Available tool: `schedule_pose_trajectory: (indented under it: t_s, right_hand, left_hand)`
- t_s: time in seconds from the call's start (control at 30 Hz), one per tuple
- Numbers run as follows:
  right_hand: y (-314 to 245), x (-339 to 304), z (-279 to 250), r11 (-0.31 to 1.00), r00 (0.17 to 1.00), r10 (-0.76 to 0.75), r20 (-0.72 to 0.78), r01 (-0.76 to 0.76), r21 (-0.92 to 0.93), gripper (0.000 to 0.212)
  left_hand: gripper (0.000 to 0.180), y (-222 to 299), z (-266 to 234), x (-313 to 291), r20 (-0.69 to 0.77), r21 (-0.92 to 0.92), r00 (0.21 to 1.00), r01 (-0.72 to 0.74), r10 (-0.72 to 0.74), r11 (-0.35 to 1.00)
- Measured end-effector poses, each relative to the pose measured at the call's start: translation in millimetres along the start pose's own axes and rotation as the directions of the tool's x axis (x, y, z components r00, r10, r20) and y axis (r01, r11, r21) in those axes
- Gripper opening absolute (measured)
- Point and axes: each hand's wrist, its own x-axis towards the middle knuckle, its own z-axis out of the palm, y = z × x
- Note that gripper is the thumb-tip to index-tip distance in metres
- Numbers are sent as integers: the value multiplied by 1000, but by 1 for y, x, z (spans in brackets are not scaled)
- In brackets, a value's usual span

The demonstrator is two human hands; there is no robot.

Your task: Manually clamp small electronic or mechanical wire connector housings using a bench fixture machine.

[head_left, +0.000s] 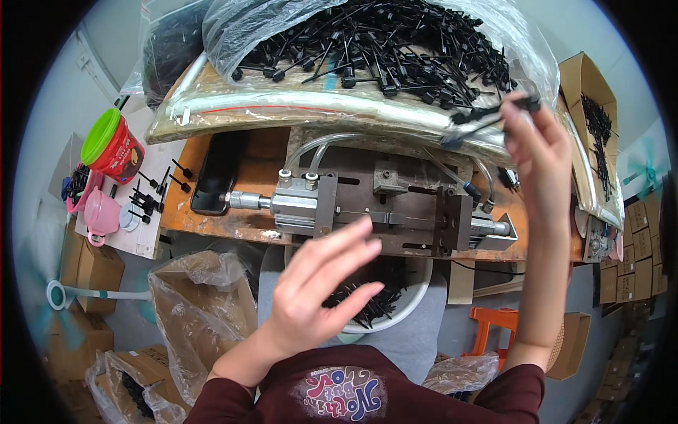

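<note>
My left hand [318,290], fingers stretched out and apart with nothing in them, hovers before the front edge of a metal clamping fixture [385,194]. This fixture has a pneumatic cylinder [295,203] at its left end and clear air hoses [339,139]. Raised at the right, my right hand [540,145] pinches a few black plastic parts with thin stems [487,116], blurred by motion. Behind the fixture lies a large heap of similar black parts [381,49] on clear plastic sheeting. A white tub [417,297] in my lap, partly hidden by my left hand, holds more of them.
Left of the fixture lies a black phone [217,173]. Several loose black parts [147,198], a red bucket with a green rim [113,146] and a pink cup [102,213] stand farther left. A cardboard box [590,113] is at right; an orange stool [487,325] stands below.
</note>
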Motion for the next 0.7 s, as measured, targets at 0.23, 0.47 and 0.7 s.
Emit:
schedule_pose_trajectory:
  t_s: [0.23,0.47,0.7]
  right_hand:
    - [15,-83,40,976,983,160,93,-172,133,15]
    - [25,-98,44,965,980,189,62,-197,173,15]
    - [41,-98,21,965,988,54,-148,-14,262,18]
  left_hand:
    - [46,5,9,17,71,-87,997,3,3,996]
    - [41,5,16,8,169,-97,979,-102,118,990]
    - [31,-4,26,-5,154,47,988,5,-12,999]
